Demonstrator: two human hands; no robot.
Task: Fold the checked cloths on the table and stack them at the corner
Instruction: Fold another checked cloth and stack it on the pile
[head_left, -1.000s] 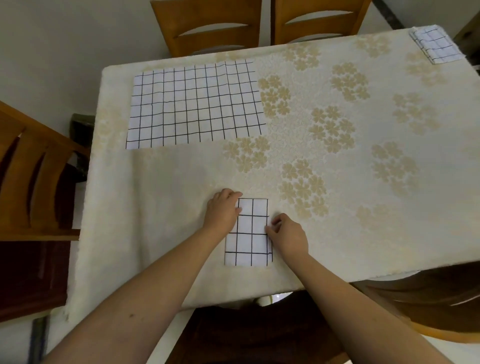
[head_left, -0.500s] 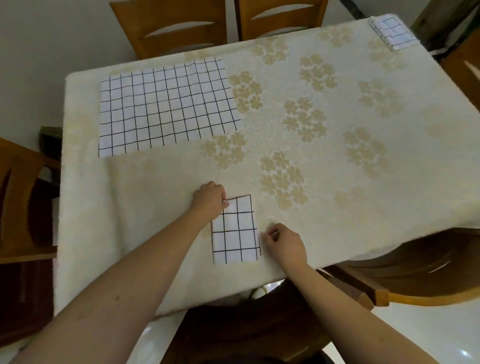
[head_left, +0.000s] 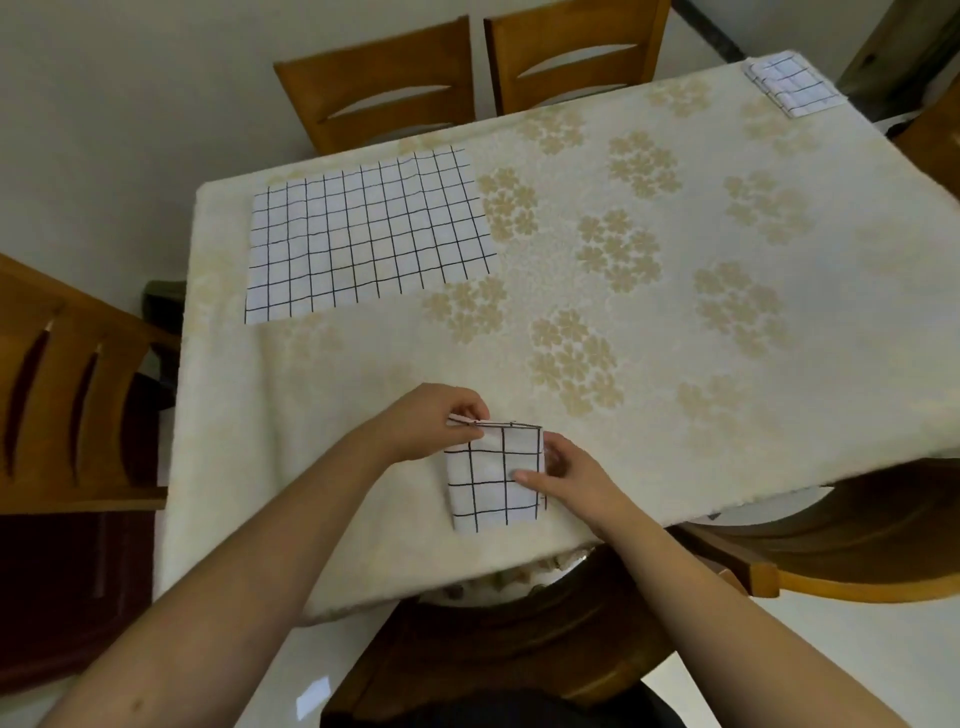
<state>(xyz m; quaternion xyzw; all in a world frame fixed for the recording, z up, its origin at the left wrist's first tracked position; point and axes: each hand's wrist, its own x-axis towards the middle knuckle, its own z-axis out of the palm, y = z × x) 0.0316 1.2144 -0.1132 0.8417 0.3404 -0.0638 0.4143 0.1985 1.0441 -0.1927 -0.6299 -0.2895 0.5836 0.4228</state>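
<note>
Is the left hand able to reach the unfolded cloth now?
Probably yes, once it lets go: the left hand pinches the folded cloth, and only bare tablecloth lies before the unfolded cloth.

cloths (head_left: 493, 483): white, black grid | tablecloth (head_left: 675, 364): cream, tan flowers

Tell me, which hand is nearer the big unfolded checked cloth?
Left. The left hand pinches the small folded checked cloth at its far left corner, on the side of the big unfolded checked cloth; the right hand is farther off.
</note>
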